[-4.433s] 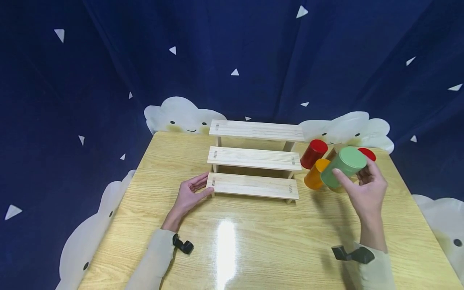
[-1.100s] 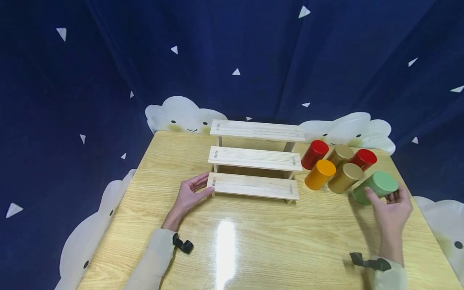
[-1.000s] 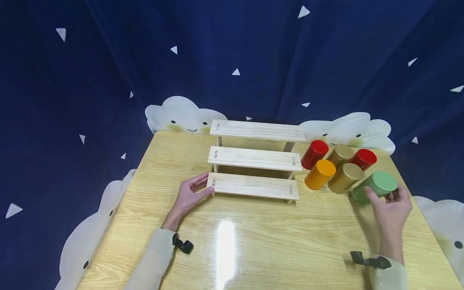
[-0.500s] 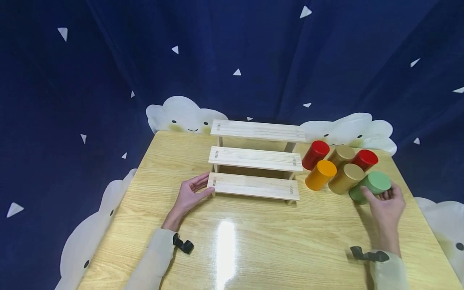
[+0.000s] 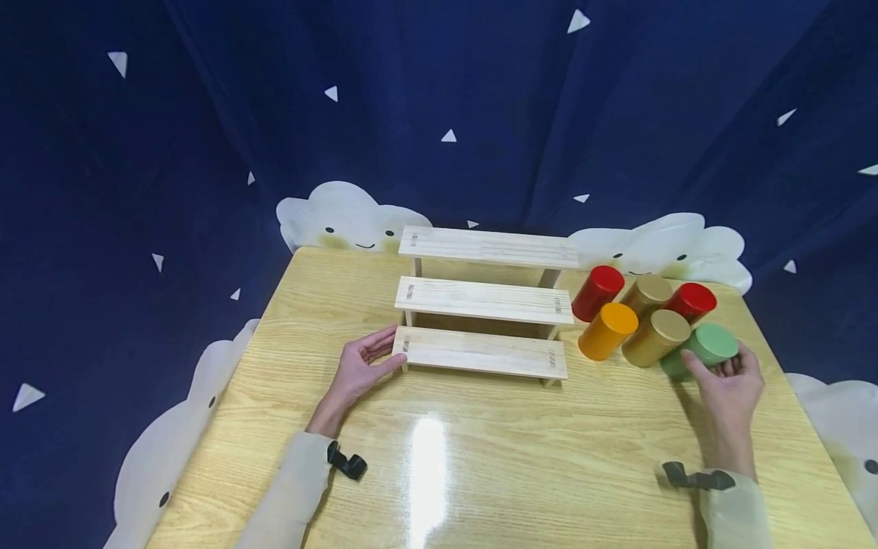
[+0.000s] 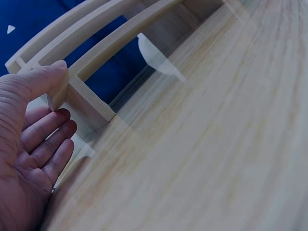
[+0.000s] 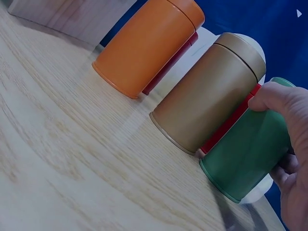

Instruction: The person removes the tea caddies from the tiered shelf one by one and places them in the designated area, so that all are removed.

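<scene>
At the right of the table my right hand point(image 5: 731, 385) grips a green lidded canister point(image 5: 700, 351), thumb on the near side and fingers round the far side. The canister is upright, its base right at the tabletop in the right wrist view, close beside a gold canister point(image 7: 211, 91). At the left end of a three-tier wooden shelf rack point(image 5: 480, 352), my left hand point(image 5: 362, 364) holds the lowest board. The left thumb lies on the board's front edge in the left wrist view, with the index fingertip under its corner and the other fingers loosely bent below.
An orange canister point(image 5: 608, 331) stands in the front row left of the gold one. Behind are a red canister point(image 5: 598, 293), a second gold canister point(image 5: 648, 293) and another red canister point(image 5: 693, 303). A blue curtain point(image 5: 439, 91) with clouds hangs behind the wooden table point(image 5: 535, 457).
The green canister, earlier raised over the gold ones, has come down at the right end of the front row, then shifted slightly left toward the gold canister. My left hand has stayed put.
</scene>
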Demonstrator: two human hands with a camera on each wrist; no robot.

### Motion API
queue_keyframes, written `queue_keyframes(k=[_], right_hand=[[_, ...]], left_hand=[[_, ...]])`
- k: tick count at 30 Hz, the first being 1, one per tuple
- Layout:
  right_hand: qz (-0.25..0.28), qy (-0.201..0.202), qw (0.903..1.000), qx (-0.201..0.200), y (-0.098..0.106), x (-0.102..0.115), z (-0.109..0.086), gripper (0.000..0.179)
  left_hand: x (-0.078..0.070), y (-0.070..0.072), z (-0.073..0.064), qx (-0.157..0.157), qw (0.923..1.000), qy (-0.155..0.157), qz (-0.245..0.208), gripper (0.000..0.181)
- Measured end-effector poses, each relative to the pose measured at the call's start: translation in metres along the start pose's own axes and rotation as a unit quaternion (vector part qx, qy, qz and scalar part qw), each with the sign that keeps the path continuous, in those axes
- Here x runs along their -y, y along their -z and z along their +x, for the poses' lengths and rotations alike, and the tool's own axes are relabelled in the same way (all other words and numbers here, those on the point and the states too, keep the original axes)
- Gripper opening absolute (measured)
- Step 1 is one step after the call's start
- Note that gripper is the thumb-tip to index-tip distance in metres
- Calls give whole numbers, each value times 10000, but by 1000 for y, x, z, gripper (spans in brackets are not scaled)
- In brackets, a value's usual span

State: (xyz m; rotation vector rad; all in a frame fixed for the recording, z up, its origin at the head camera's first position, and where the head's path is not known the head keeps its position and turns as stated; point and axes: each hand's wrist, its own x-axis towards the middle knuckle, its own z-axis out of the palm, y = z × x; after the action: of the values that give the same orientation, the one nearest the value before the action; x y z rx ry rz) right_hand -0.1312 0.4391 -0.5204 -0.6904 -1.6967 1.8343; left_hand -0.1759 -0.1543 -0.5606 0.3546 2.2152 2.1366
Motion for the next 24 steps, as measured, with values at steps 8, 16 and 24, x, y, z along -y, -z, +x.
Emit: queue_keyframes(k=[8, 16, 24], right_hand=[[-252, 291, 9993, 10, 5, -3, -1, 71], [-1278, 1979, 9710, -419, 2, 20, -36, 61], [-1130, 3170, 9409, -392, -25, 56, -89, 52]], left_hand=[[0, -1, 0, 9, 10000, 5, -7, 59], [-4, -1, 1, -14, 9997, -218, 66, 62], [-17, -7, -4, -302, 9895, -676, 1241, 73]])
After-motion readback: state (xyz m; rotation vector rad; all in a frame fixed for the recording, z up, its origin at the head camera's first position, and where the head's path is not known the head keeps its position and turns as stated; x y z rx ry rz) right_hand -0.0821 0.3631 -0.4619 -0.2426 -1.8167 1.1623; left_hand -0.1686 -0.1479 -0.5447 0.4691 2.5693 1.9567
